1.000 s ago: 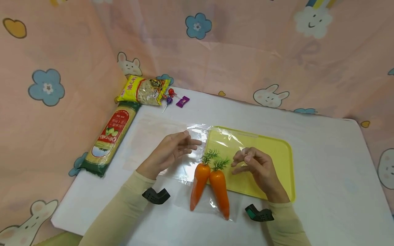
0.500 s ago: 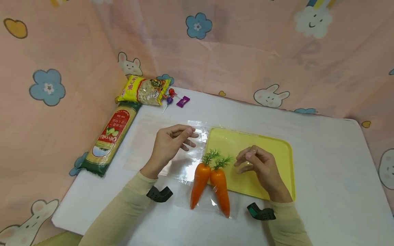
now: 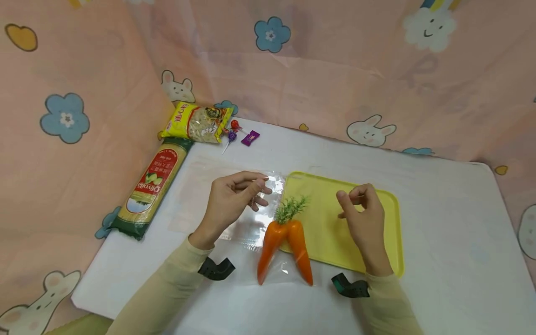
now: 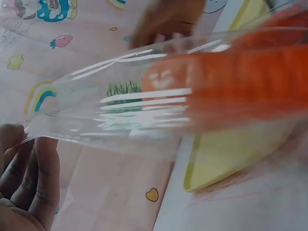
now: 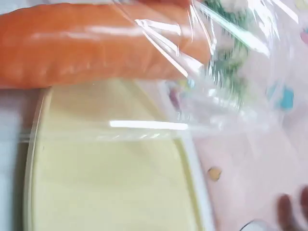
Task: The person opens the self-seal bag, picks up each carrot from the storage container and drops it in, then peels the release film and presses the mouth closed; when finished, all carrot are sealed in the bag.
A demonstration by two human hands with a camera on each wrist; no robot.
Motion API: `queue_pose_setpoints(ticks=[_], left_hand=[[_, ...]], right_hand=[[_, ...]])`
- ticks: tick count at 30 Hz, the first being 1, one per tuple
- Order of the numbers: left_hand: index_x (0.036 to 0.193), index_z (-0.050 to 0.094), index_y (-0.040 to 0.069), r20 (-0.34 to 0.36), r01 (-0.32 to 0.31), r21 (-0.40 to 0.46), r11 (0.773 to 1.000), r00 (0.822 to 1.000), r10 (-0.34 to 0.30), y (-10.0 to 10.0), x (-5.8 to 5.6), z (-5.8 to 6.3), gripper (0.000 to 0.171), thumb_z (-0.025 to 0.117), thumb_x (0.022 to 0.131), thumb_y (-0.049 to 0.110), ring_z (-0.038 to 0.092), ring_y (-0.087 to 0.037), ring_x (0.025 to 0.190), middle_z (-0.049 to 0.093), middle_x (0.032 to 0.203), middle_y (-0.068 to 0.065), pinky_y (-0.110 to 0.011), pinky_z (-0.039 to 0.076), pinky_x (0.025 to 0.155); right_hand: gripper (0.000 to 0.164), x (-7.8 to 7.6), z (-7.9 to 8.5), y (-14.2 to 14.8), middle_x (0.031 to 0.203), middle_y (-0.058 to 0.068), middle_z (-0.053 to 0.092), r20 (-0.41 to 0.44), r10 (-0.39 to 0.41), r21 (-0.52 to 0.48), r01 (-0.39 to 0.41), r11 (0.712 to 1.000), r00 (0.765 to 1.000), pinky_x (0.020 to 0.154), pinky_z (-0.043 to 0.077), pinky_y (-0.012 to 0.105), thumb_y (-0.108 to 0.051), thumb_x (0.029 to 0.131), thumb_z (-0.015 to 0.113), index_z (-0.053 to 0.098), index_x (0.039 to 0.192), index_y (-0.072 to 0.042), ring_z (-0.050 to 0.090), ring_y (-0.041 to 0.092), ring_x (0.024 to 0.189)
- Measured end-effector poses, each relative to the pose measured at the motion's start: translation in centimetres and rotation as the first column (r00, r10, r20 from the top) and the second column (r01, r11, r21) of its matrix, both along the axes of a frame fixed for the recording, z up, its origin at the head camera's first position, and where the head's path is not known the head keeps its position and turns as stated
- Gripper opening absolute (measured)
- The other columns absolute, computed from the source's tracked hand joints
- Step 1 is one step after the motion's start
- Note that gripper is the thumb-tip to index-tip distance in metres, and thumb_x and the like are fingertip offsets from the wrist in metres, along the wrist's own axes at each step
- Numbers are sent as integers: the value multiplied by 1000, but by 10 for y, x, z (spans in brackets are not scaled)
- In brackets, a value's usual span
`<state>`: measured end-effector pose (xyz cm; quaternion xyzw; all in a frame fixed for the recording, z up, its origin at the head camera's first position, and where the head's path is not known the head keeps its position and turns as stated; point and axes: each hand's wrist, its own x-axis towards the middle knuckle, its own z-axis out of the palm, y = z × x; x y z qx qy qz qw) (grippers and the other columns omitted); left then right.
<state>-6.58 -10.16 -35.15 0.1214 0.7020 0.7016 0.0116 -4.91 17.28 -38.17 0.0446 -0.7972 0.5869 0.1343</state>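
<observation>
Pinching: one clear bag (image 4: 154, 103), two carrots inside

Carrots (image 3: 272, 237), 2; between the hands, nearer the person than either hand's fingers. Left fingers (image 4: 47, 168): pinching the bag's edge. Right fingers (image 3: 368, 193): loosely bent, thumb apart, off the bag. Yellow tray (image 3: 387, 223), 1. Food packets (image 3: 157, 174), 2; lollipops (image 3: 232, 136), 2 visible; purple sweet (image 3: 250, 137), 1; desk's (image 3: 452, 232) far left.
</observation>
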Motion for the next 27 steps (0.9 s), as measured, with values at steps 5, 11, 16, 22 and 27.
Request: queue_pose_setpoints(ticks=[5, 11, 16, 22, 27], left_hand=[[101, 68, 0, -47, 6, -19, 1000, 999, -7, 4, 4, 6, 16, 62, 92, 12, 68, -29, 62, 70, 83, -15, -40, 57, 54], [101, 68, 0, -109, -7, -30, 1000, 994, 3, 9, 6, 6, 14, 62, 91, 9, 67, -28, 59, 70, 78, -13, -39, 56, 51], [102, 68, 0, -152, -21, -60, 998, 988, 12, 12, 8, 4, 16, 65, 88, 7, 67, -26, 55, 69, 71, -15, -36, 56, 50], [101, 68, -5, -188, -10, -72, 997, 982, -3, 11, 9, 4, 15, 63, 89, 2, 68, -25, 57, 71, 82, -15, -35, 56, 51], [104, 69, -2, -296, -39, -154, 987, 955, -9, 8, 6, -7, 18, 63, 89, 6, 67, -15, 56, 72, 85, -9, -28, 55, 50]], right_hand=[[15, 6, 25, -35, 75, 7, 55, -549, 96, 225, 36, 974, 830, 60, 48, 17, -8, 87, 60, 56, 79, 4, 53, 13, 66], [16, 1, 37, -73, 97, 2, 61, -449, 403, 534, -121, 837, 798, 71, 55, 26, -15, 87, 65, 66, 101, -7, 57, 16, 90], [23, -9, 37, -86, 101, 2, 62, -406, 340, 588, -43, 808, 848, 62, 54, 27, -13, 87, 65, 67, 109, -9, 57, 17, 89], [17, -15, 35, -90, 98, 1, 64, -425, 303, 572, -7, 820, 853, 61, 53, 27, -15, 88, 66, 70, 103, -9, 57, 17, 84], [17, -17, 35, -89, 95, 0, 65, -424, 303, 584, 1, 812, 854, 57, 52, 27, -21, 88, 67, 71, 99, -9, 57, 16, 83]])
